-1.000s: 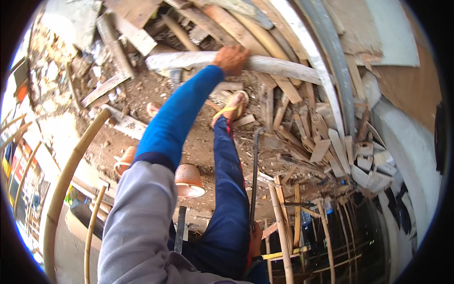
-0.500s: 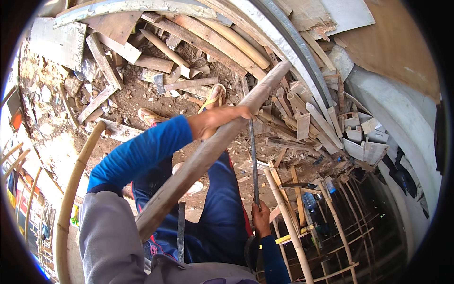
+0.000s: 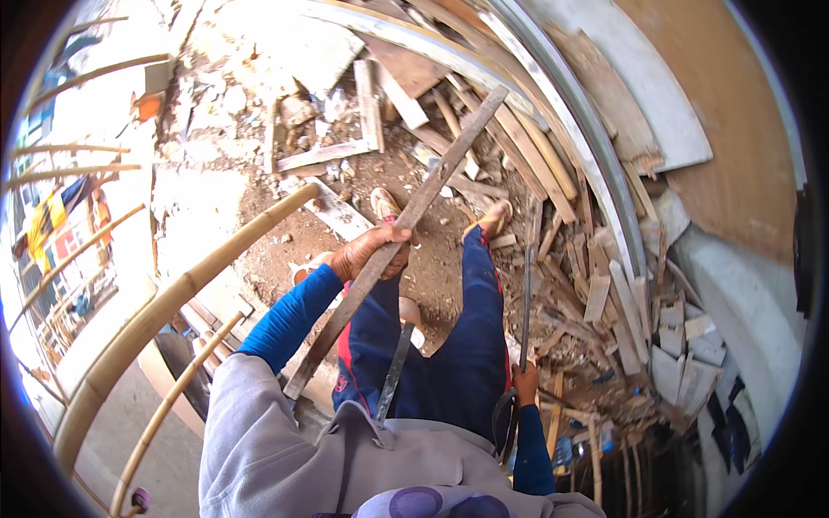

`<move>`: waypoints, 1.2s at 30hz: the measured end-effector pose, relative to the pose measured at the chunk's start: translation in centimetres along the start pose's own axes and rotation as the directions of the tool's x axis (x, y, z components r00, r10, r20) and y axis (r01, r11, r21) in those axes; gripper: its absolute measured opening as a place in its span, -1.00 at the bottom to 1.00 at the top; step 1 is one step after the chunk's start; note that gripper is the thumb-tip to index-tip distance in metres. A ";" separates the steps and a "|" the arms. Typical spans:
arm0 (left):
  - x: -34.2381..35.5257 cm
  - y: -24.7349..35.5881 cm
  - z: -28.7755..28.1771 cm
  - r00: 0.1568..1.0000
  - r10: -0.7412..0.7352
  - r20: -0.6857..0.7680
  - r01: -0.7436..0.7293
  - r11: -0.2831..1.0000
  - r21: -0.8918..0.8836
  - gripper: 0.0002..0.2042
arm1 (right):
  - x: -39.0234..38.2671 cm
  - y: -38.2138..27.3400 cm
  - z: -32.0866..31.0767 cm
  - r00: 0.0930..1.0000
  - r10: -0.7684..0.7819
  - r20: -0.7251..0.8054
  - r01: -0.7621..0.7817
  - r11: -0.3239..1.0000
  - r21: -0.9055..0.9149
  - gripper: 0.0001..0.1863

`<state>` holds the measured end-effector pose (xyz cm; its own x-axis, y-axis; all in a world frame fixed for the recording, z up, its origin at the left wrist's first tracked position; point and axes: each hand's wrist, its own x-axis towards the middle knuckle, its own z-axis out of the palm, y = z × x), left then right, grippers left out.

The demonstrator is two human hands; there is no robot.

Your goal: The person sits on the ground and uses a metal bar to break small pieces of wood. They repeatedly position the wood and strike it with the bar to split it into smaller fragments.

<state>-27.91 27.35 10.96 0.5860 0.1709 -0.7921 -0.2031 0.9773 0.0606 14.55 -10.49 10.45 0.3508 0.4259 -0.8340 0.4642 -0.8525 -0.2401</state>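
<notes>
One wooden plank [image 3: 454,161] is held in front of the person, above the ground. It is long and narrow, and its long axis runs obliquely, from the near left to the far right. The near end is beside the left sleeve [image 3: 298,318]; the far end points toward the boards lying beyond. How much the plank is tilted up or down, I cannot tell.

The left hand [image 3: 370,252] grips it near the middle, with the thumb laid across the upper side and the fingers curled around below, so the plank is pinched firmly between them. The right hand [image 3: 525,380], low on the right side, is closed around the near part of one dark rod [image 3: 527,306]. This rod is thin and points away to the far side, almost straight.

Between the two thighs there is one flat dark strip [image 3: 395,367], also pointing far and a little to the right. Just beyond it, one orange-brown bucket [image 3: 411,311] is partly hidden by the leg.

Two feet stand on the soil, the left foot [image 3: 385,205] and the right foot [image 3: 493,220], the latter in a sandal with yellow straps. On the left side, two bamboo poles [image 3: 186,293] are nearest, one thick and one thin. On the right lies a heap of wood pieces [image 3: 596,298], too many to count exactly, and behind it runs one long grey rail [image 3: 611,203].
</notes>
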 end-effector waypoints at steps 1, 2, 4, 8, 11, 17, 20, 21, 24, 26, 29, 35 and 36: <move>-2.3 0.9 0.7 0.984 0.134 -0.113 -0.109 0.974 0.200 -0.49 | -0.1 -1.2 -0.6 1.000 0.015 0.027 -0.015 1.000 -0.007 -0.79; -4.3 1.3 1.1 0.941 0.273 -0.199 -0.180 0.904 0.389 -0.45 | -0.1 -2.8 -1.4 0.998 -0.037 0.054 0.037 0.999 0.003 -0.79; -6.9 2.5 -0.7 0.813 0.550 -0.191 -0.314 0.690 0.652 -0.30 | -0.4 -7.2 -2.4 0.991 -0.071 0.110 0.084 0.990 -0.111 -0.78; -9.1 3.7 -5.9 0.653 0.705 -0.277 -0.238 0.538 0.809 -0.33 | 3.0 -9.9 -0.6 0.983 -0.178 0.050 0.185 0.954 -0.236 -0.74; -11.8 3.2 -10.6 0.484 0.779 -0.399 -0.156 0.525 0.836 -0.33 | 8.5 -14.7 2.1 0.976 -0.217 0.009 0.200 0.884 -0.422 -0.68; -19.9 5.2 -19.8 0.323 0.792 -0.518 -0.091 0.570 0.816 -0.44 | 13.7 -27.5 9.0 0.991 0.114 0.069 -0.081 0.924 -0.375 -0.50; -24.5 7.9 -20.3 0.208 0.858 -0.469 -0.075 0.492 0.867 -0.47 | 15.0 -22.0 13.4 0.977 -0.061 -0.204 0.028 0.986 -0.162 -0.53; -26.8 8.9 -19.8 0.144 0.876 -0.460 -0.074 0.473 0.878 -0.48 | 13.5 -24.6 13.5 0.993 0.046 -0.110 -0.053 0.997 -0.058 -0.55; -34.5 13.5 -16.2 0.095 0.886 -0.455 -0.279 0.462 0.842 -0.37 | 8.5 -27.5 12.3 0.993 0.122 -0.013 -0.122 0.992 -0.019 -0.67; -39.3 17.0 -13.6 0.150 0.948 -0.279 -0.691 0.302 0.656 -0.25 | 6.4 -26.4 11.9 0.994 -0.079 -0.079 0.067 0.986 -0.150 -0.77; -39.1 15.1 -16.8 0.222 0.931 -0.291 -0.811 0.342 0.475 -0.35 | 1.4 -29.5 11.1 0.956 -0.288 -0.055 0.261 0.920 -0.291 -0.73; -35.5 20.1 -10.2 0.076 0.947 -0.313 -0.936 0.176 0.306 -0.58 | -6.6 -46.9 11.4 0.735 -0.676 -0.045 0.673 0.736 -0.072 -0.42; -36.1 21.0 -9.6 0.076 0.941 -0.331 -0.941 0.177 0.288 -0.59 | -7.6 -50.0 11.9 0.646 -0.757 -0.092 0.762 0.646 0.041 -0.32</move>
<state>-60.87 40.45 34.96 -0.4063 0.8907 -0.2041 -0.3617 0.0483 0.9310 -21.03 25.26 22.85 -0.0503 0.9488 -0.3117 0.5336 -0.2383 -0.8115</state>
